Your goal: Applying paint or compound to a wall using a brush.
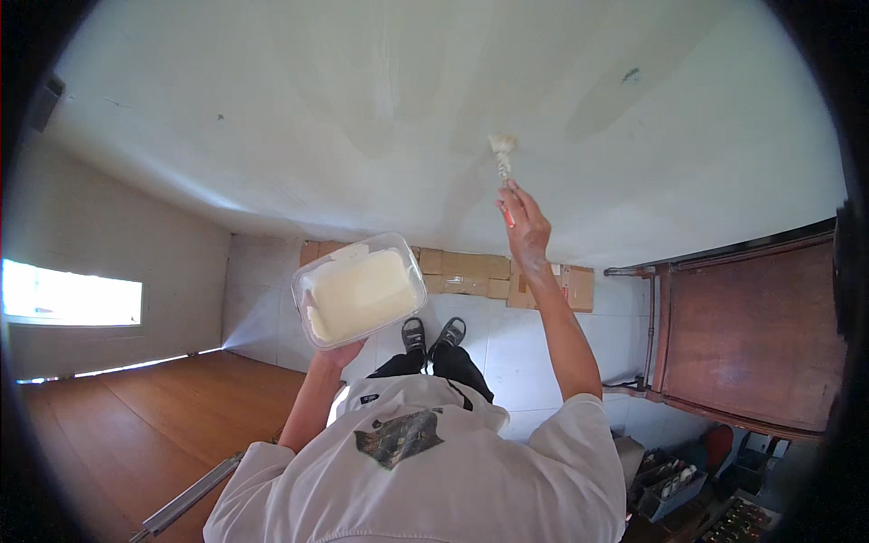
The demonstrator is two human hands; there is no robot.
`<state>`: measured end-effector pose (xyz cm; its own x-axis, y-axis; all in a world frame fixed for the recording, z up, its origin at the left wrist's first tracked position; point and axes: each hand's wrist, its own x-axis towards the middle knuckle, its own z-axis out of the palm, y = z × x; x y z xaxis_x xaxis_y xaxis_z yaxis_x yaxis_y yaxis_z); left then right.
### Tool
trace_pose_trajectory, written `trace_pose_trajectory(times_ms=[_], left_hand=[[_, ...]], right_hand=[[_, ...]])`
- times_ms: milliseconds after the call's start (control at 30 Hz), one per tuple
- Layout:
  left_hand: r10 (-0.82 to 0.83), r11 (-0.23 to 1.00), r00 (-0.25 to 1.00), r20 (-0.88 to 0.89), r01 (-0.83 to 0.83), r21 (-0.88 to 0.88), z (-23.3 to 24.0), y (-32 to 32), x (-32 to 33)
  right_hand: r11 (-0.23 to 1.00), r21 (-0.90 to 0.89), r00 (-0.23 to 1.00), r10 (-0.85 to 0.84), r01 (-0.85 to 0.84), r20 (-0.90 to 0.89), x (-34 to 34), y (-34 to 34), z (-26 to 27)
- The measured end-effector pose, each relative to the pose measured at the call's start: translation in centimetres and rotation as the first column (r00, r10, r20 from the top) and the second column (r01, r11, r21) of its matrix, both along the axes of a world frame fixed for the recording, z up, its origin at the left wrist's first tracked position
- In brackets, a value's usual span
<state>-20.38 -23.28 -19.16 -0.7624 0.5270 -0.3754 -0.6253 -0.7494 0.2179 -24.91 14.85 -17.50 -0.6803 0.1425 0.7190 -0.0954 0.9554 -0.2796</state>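
My right hand [526, 227] grips a paintbrush [503, 157] by its handle, part of which shows red. The brush's pale bristles are at the wall [407, 156] in front of me; whether they press on it I cannot tell. From below, my left hand [343, 351] holds up a clear plastic tub [422, 298]. Cream-white paint [363, 292] lies in the tub and smears its inner side. Greyish, darker streaks run down the pale wall, and a small dark scuff [631, 75] marks its upper right.
Flattened cardboard [468, 265] lies on the tiled floor [516, 360] along the wall's foot. A brown wooden table [747, 332] stands at right, with crates of items [672, 485] below it. An orange-brown door panel [170, 407] with a metal door closer [190, 495] is at left.
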Motion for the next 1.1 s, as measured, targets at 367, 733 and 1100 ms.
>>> trace_pose_trajectory(times_ms=[367, 733, 1100], left_hand=[[-0.056, 0.997, 0.989, -0.137, 0.063, 0.045, 0.3, 0.5, -0.1], [-0.006, 0.984, 0.998, -0.066, 0.018, 0.177, 0.8, 1.1, -0.7], [-0.033, 0.983, 0.993, -0.109, 0.051, 0.174, 0.6, 1.0, -0.4]], right_hand=[[0.992, -0.108, 0.931, 0.099, -0.064, 0.351, 0.2, -0.9, 3.9], [0.997, 0.035, 0.913, 0.083, -0.075, -0.399, -0.3, -1.5, 19.6], [0.993, -0.103, 0.997, 0.062, -0.057, 0.047, 0.9, -0.4, -2.1]])
